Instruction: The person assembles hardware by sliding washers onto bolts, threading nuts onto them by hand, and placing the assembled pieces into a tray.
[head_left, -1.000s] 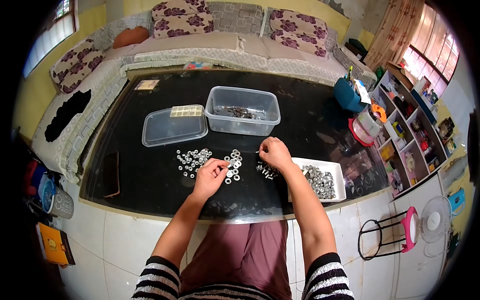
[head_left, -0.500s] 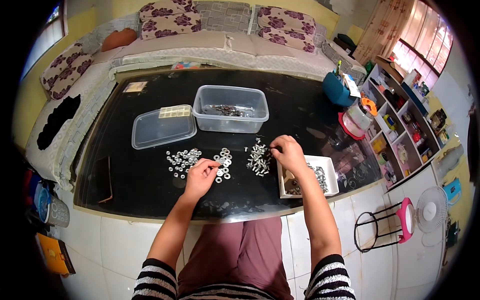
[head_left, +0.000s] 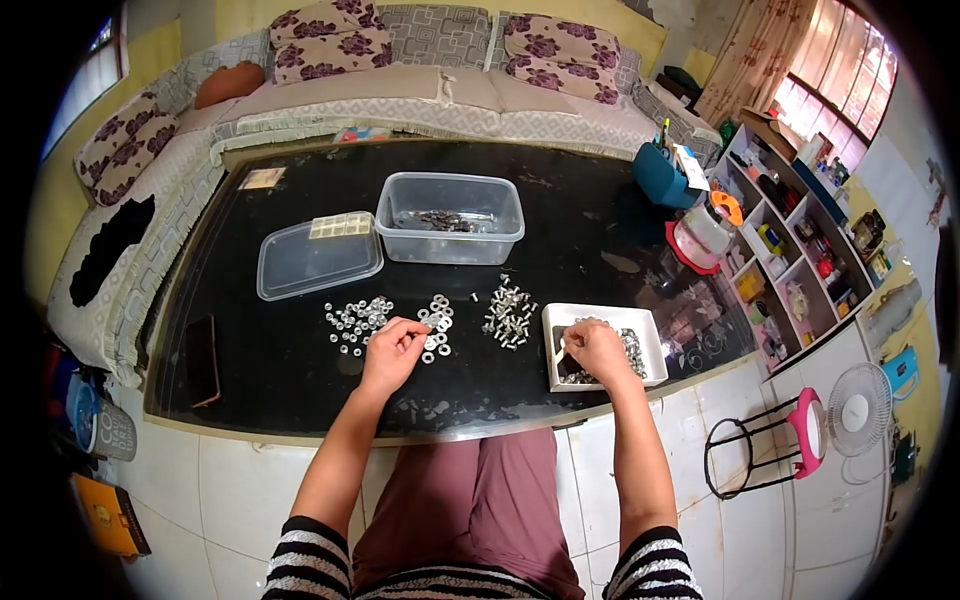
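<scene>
My left hand (head_left: 395, 352) hovers with thumb and fingertips pinched beside a small group of flat washers (head_left: 441, 322); whatever is between them is too small to make out. To its left lies a pile of metal nuts (head_left: 345, 322). Over the white box (head_left: 655, 372) my right hand (head_left: 597, 350) points down, fingers drawn together, their tips partly hidden. Inside that box are many small metal pieces (head_left: 634, 352). A heap of short bolts (head_left: 510, 318) lies on the black table between my two hands.
Farther back stands a clear plastic container (head_left: 450, 248) with dark metal pieces inside. Its lid (head_left: 318, 270) lies to the left, under a small compartment case (head_left: 342, 226). A phone (head_left: 202, 362) is at the left edge; a jar (head_left: 703, 235) and teal holder (head_left: 660, 178) stand at the right.
My right hand has moved from the bolt heap's right side to over the white box. My left hand stays pinched by the washers. The whole view has shifted slightly.
</scene>
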